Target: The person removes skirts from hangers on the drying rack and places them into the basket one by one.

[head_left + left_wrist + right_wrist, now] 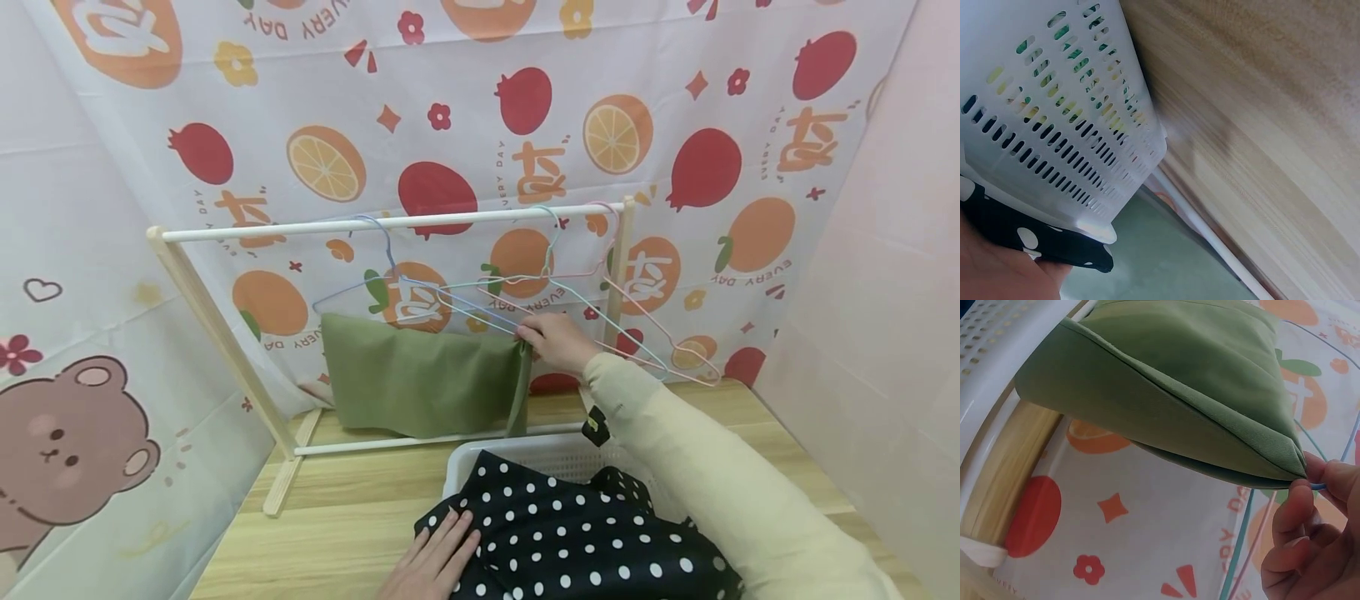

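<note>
A folded green cloth (420, 375) hangs on a blue hanger (390, 250) from the rack's top bar. My right hand (558, 340) pinches its upper right corner together with the hanger's end; in the right wrist view, thumb and fingers (1294, 509) meet where the cloth and blue wire join. My left hand (435, 558) rests with straight fingers on a black cloth with white polka dots (562, 533). This cloth lies heaped over a white perforated basket (468, 454), and in the left wrist view it drapes over the basket's rim.
A white and wooden rack (300, 227) stands on the wood-grain table (352, 508). Right of the green cloth hang a mint hanger (551, 250) and a pink hanger (660, 325). A fruit-printed curtain (465, 108) forms the backdrop. More coloured items show through the basket's slots.
</note>
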`<state>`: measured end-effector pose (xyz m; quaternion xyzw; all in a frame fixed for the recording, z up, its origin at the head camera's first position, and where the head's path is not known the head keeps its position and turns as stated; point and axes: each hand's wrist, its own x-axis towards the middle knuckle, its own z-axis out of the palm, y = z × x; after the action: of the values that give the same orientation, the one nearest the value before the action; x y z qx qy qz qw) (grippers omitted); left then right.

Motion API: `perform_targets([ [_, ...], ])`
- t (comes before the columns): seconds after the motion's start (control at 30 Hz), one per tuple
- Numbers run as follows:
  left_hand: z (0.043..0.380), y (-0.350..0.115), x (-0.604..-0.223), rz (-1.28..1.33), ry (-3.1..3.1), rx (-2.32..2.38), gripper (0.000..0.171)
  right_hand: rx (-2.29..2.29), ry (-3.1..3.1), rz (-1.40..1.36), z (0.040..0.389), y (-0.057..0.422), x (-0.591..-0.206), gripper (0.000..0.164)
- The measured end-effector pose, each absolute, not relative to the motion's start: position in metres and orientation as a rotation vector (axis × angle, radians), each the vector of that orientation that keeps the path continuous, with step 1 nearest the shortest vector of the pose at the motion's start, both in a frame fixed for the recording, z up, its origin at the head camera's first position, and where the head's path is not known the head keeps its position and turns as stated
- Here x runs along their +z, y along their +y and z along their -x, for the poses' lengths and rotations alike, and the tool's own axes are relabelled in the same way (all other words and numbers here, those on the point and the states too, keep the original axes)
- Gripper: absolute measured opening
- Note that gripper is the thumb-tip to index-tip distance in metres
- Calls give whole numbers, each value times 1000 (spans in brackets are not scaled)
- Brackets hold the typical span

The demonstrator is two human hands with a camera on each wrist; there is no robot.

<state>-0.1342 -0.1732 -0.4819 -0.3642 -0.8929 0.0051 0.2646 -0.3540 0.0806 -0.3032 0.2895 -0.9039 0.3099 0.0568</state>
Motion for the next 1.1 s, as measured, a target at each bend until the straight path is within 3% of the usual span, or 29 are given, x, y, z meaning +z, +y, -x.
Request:
perform_targets([
  [1.1, 132, -174, -482, 971, -2461, 29, 69, 670, -2792, -842, 323, 156, -291, 25],
])
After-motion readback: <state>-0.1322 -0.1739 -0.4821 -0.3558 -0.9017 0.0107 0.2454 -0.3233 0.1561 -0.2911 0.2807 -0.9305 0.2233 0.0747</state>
